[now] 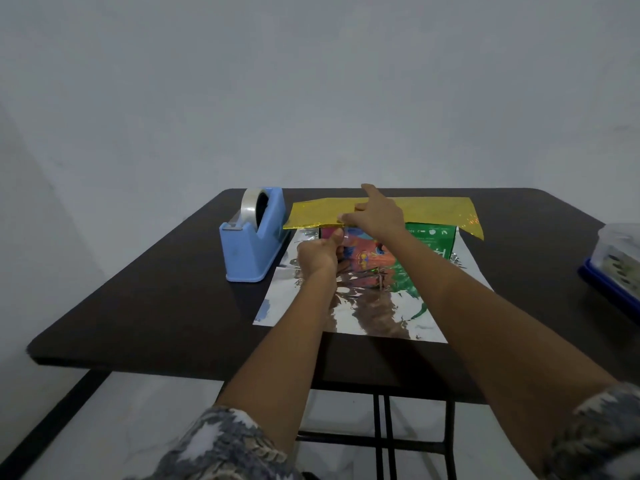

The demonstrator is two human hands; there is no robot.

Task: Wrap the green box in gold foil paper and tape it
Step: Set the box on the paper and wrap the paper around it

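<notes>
Tabletop [156, 299], dark brown, one, against a pale wall [311, 81]. Right hand [375, 214] lies on the gold foil [318, 213], forefinger outstretched, pressing it onto the green box [433, 240] at the tabletop's middle. Left hand [317, 254] pinches one clear tape strip [341, 233] at the box's front. One blue tape dispenser [249, 244] stands left of the foil; one plastic container [620, 258] sits at the right edge.

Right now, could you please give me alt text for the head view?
A person's right hand presses a gold foil flap onto a green box on a dark table, while the left hand pinches a strip of tape beside it. A blue dispenser stands to the left.
</notes>
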